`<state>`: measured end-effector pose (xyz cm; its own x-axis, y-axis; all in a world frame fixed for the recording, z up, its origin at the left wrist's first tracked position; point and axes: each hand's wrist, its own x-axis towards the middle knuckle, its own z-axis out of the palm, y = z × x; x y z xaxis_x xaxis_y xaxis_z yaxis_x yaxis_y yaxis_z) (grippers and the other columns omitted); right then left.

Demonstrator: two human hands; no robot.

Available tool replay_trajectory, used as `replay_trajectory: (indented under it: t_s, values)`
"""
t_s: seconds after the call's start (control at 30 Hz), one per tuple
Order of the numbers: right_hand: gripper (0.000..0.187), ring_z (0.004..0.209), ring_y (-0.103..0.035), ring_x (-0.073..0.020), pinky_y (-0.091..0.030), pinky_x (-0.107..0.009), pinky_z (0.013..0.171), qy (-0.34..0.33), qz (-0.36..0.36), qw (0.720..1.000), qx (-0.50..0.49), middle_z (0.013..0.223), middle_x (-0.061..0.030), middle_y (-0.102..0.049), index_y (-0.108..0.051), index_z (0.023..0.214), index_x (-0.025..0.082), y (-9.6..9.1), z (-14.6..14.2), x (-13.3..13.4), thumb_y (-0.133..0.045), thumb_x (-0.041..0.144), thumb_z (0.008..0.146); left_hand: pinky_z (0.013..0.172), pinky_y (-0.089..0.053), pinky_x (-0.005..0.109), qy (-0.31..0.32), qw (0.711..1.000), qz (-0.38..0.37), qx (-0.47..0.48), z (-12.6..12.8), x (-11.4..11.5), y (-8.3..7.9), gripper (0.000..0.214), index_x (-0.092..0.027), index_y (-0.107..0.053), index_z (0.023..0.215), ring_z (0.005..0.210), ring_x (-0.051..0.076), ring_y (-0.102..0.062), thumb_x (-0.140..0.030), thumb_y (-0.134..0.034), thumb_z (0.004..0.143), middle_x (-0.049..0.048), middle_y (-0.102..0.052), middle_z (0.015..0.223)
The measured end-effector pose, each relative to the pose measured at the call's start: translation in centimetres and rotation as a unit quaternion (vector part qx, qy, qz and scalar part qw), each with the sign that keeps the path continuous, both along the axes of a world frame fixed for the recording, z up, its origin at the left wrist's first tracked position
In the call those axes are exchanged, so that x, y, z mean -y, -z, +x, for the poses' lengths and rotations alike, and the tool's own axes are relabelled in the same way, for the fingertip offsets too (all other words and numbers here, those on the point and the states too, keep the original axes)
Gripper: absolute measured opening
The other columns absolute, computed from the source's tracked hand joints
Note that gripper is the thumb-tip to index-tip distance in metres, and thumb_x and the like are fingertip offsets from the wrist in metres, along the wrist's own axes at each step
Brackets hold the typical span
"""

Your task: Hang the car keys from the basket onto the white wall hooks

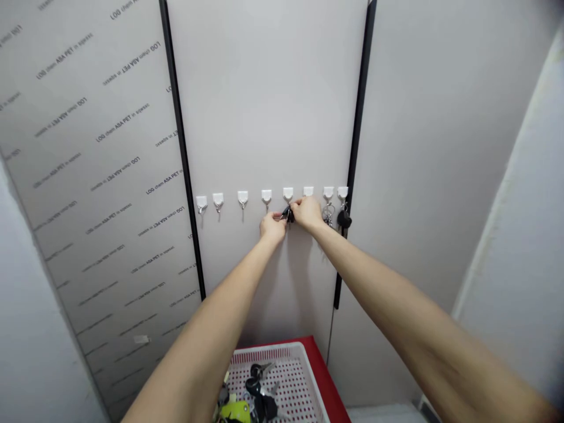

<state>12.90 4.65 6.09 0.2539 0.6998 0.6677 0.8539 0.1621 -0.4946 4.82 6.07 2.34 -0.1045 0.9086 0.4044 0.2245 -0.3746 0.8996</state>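
Note:
My left hand (272,228) and my right hand (309,212) meet at a white adhesive hook (288,193) on the wall panel. Between their fingertips is a small dark bunch of keys (288,214), just under that hook. Fingers on both hands are pinched closed on the bunch. Whether its ring is on the hook is hidden by the fingers. My right hand covers the lower part of the neighbouring hook (308,191). Further right, a silver key ring with keys (327,214) and a black-headed key (344,220) hang from the last two hooks.
More white hooks (242,197) line the panel to the left with nothing hanging on them. Below my arms, a white perforated basket (301,367) holds several keys (261,396) and a lime-green tag (236,411). It rests on a red surface (325,382). Black strips (184,150) edge the panel.

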Motion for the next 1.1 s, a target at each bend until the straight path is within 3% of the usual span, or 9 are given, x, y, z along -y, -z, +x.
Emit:
replay_trajectory:
  t_s: [0.13, 0.23, 0.33, 0.5, 0.57, 0.63, 0.87, 1.0, 1.1]
  values:
    - [0.023, 0.065, -0.053, -0.0145, -0.037, -0.023, 0.061, -0.026, 0.015, 0.999, 0.031, 0.066, -0.0082, -0.060, -0.061, 0.069, 0.011, 0.5, 0.3, 1.0, -0.038, 0.015, 0.063, 0.057, -0.039, 0.022, 0.028, 0.999, -0.023, -0.006, -0.6, 1.3, 1.4, 0.024, -0.013, -0.048, 0.083, 0.061, 0.009, -0.052, -0.014, -0.049, 0.059, 0.0056, -0.056, 0.079]
    - [0.025, 0.070, -0.051, -0.0130, -0.036, -0.024, 0.067, -0.067, 0.081, 0.994, 0.037, 0.076, -0.0062, -0.059, -0.058, 0.080, 0.012, 2.9, 0.7, 2.9, -0.039, 0.016, 0.064, 0.054, -0.039, 0.021, 0.060, 0.997, -0.040, -0.016, -2.2, 3.2, 4.2, 0.028, -0.013, -0.047, 0.088, 0.060, 0.009, -0.051, -0.016, -0.048, 0.060, 0.0074, -0.053, 0.088]
    - [0.025, 0.070, -0.050, -0.0114, -0.037, -0.023, 0.066, -0.128, 0.071, 0.988, 0.040, 0.080, -0.0049, -0.057, -0.056, 0.083, 0.013, 8.3, 0.7, 5.3, -0.039, 0.019, 0.065, 0.056, -0.038, 0.021, 0.102, 0.991, -0.063, -0.065, -4.6, 5.2, 9.2, 0.027, -0.013, -0.049, 0.085, 0.063, 0.009, -0.050, -0.016, -0.049, 0.058, 0.0064, -0.053, 0.088]
    - [0.022, 0.068, -0.050, -0.0121, -0.037, -0.023, 0.064, -0.244, -0.165, 0.953, 0.072, 0.074, -0.0048, -0.058, -0.058, 0.075, 0.015, 20.6, -0.6, 9.3, -0.039, 0.017, 0.065, 0.063, -0.037, 0.023, 0.134, 0.959, -0.116, -0.221, -8.1, 8.7, 18.7, 0.022, -0.015, -0.053, 0.079, 0.064, 0.011, -0.049, -0.016, -0.049, 0.057, 0.0041, -0.057, 0.078]
    - [0.022, 0.070, -0.050, -0.0130, -0.037, -0.024, 0.066, -0.271, -0.229, 0.932, 0.078, 0.075, -0.0050, -0.058, -0.058, 0.075, 0.015, 24.4, -1.5, 10.4, -0.039, 0.016, 0.064, 0.065, -0.036, 0.025, 0.115, 0.939, -0.119, -0.301, -9.0, 9.7, 21.1, 0.023, -0.016, -0.054, 0.079, 0.067, 0.013, -0.050, -0.016, -0.048, 0.057, 0.0045, -0.057, 0.077]
    - [0.025, 0.074, -0.050, -0.0140, -0.036, -0.024, 0.069, -0.285, -0.262, 0.919, 0.080, 0.079, -0.0053, -0.058, -0.057, 0.080, 0.016, 26.8, -2.3, 10.9, -0.040, 0.014, 0.063, 0.066, -0.035, 0.026, 0.095, 0.918, -0.118, -0.366, -9.5, 10.4, 22.5, 0.024, -0.017, -0.054, 0.080, 0.071, 0.015, -0.050, -0.016, -0.046, 0.058, 0.0058, -0.057, 0.079]
    - [0.035, 0.082, -0.047, -0.0143, -0.033, -0.023, 0.071, -0.300, -0.269, 0.906, 0.132, 0.089, -0.0044, -0.054, -0.051, 0.093, 0.022, 28.5, -4.9, 10.2, -0.037, 0.011, 0.063, 0.064, -0.034, 0.028, 0.053, 0.874, -0.201, -0.439, -10.0, 11.1, 23.5, 0.025, -0.020, -0.054, 0.076, 0.076, 0.020, -0.051, -0.016, -0.052, 0.051, 0.0077, -0.058, 0.079]
    - [0.023, 0.074, -0.047, -0.0147, -0.032, -0.022, 0.062, -0.281, -0.294, 0.898, 0.170, 0.077, -0.0048, -0.055, -0.057, 0.079, 0.021, 28.9, -5.4, 9.8, -0.039, 0.015, 0.065, 0.058, -0.033, 0.024, 0.057, 0.882, -0.203, -0.422, -10.2, 10.9, 24.1, 0.020, -0.019, -0.055, 0.067, 0.066, 0.017, -0.051, -0.013, -0.053, 0.047, 0.0039, -0.059, 0.067]
    - [0.018, 0.066, -0.047, -0.0125, -0.031, -0.021, 0.058, -0.273, -0.296, 0.907, 0.124, 0.069, -0.0041, -0.055, -0.057, 0.066, 0.018, 28.8, -4.9, 9.6, -0.039, 0.017, 0.065, 0.052, -0.032, 0.020, 0.087, 0.905, -0.202, -0.364, -10.3, 10.7, 24.3, 0.010, -0.018, -0.054, 0.058, 0.053, 0.012, -0.048, -0.014, -0.052, 0.049, -0.0012, -0.054, 0.052]
